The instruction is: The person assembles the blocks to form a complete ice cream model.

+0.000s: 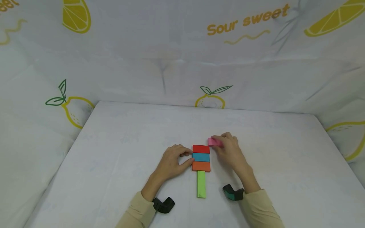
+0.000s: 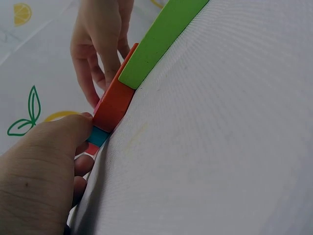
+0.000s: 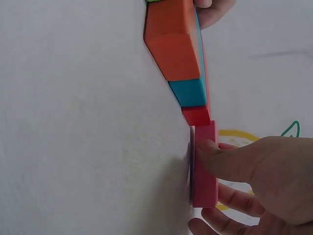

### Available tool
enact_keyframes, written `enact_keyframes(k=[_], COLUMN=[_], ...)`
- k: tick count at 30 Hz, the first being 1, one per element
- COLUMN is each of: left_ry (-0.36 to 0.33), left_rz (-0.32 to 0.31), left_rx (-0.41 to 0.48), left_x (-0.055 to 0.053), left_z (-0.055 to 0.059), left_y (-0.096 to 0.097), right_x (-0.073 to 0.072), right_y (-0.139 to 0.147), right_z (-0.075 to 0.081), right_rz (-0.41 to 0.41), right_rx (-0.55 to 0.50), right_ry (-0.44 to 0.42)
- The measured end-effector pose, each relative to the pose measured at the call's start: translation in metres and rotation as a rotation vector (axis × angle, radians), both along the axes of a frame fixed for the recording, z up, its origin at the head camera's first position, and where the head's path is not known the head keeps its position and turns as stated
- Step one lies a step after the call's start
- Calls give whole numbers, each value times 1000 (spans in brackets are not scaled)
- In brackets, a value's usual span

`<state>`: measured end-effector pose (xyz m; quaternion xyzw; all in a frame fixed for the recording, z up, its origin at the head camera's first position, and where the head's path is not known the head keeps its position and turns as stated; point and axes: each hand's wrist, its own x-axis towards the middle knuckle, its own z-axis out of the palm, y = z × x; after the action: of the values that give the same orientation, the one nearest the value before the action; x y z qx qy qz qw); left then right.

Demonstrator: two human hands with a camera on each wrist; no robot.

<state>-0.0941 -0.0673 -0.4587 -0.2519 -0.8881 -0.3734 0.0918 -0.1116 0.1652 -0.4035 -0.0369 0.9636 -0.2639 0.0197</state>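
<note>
Three blocks lie side by side on the table: a red block (image 1: 201,149) at the back, a blue block (image 1: 201,157) in the middle and an orange block (image 1: 201,166) in front. A green block (image 1: 201,184) runs lengthwise toward me from the orange one. My left hand (image 1: 172,161) rests at the left ends of the stacked row, its thumb tip at the blue block. Between thumb and fingers, my right hand (image 1: 229,152) pinches a pink block (image 3: 206,171), just behind and to the right of the red block's far corner.
All the blocks lie near the middle of a white-covered table (image 1: 128,133). Behind it hangs a pale sheet (image 1: 142,63) with lemon prints. Black wrist devices, including one at the left wrist (image 1: 164,205), sit close above the tabletop.
</note>
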Motion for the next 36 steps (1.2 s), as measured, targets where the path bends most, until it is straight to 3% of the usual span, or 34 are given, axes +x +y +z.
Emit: enact_keyframes(k=[10, 23, 36], left_ry=[-3, -9, -19], left_rz=[-4, -1, 0], left_rx=[6, 2, -2], left_x=[0, 0, 0], left_z=[0, 0, 1], left_y=[0, 0, 1], right_x=[0, -1, -3], right_y=[-1, 26, 17], right_z=[0, 5, -1], right_rz=[34, 51, 82], right_rx=[15, -24, -53], right_ry=[4, 27, -8])
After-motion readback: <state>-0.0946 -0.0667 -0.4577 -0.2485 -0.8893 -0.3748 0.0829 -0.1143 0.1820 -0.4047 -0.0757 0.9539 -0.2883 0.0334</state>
